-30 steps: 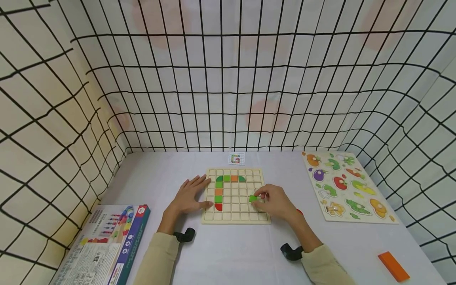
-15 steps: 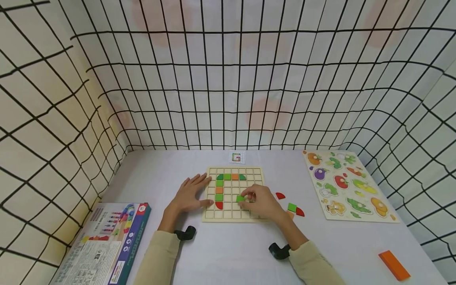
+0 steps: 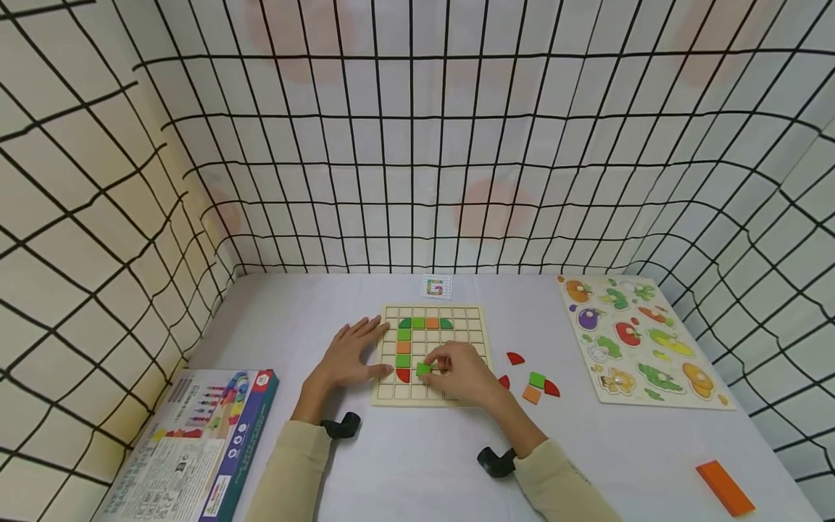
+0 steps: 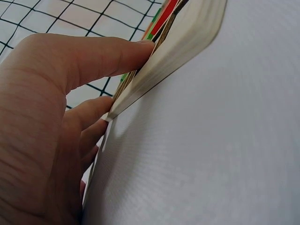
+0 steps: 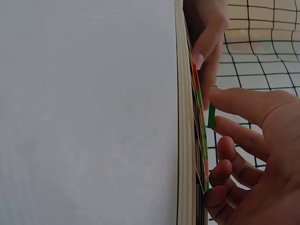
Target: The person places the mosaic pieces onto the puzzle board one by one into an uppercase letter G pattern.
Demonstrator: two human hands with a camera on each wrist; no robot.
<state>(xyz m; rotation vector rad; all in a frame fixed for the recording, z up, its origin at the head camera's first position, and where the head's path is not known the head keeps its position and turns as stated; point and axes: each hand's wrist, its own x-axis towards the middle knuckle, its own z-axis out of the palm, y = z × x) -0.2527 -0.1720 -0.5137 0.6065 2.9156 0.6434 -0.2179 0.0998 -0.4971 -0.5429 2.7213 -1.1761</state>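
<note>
A wooden grid board (image 3: 457,399) lies on the white table, with green, orange and red tiles set in a C-like line on its left half. My left hand (image 3: 349,357) rests at the board's left edge, fingers spread and thumb touching the rim; the left wrist view shows the thumb (image 4: 126,55) on the board's side. Between thumb and index finger my right hand (image 3: 464,373) pinches a green square tile (image 3: 423,369). That tile is just right of the red quarter-round tile (image 3: 403,375); in the right wrist view it stands a little off the board's face.
Right of the board lie red quarter-rounds, a green square (image 3: 537,380) and an orange square (image 3: 531,394). A pattern card (image 3: 437,287) sits behind the board. Also around are a vegetable puzzle (image 3: 642,341), an orange block (image 3: 725,487), a box (image 3: 189,446) and black netting (image 3: 417,163).
My right hand has carried the green tile leftward across the board to beside the red quarter-round. Loose tiles at the right have come into sight from behind the arm. My left hand stays put.
</note>
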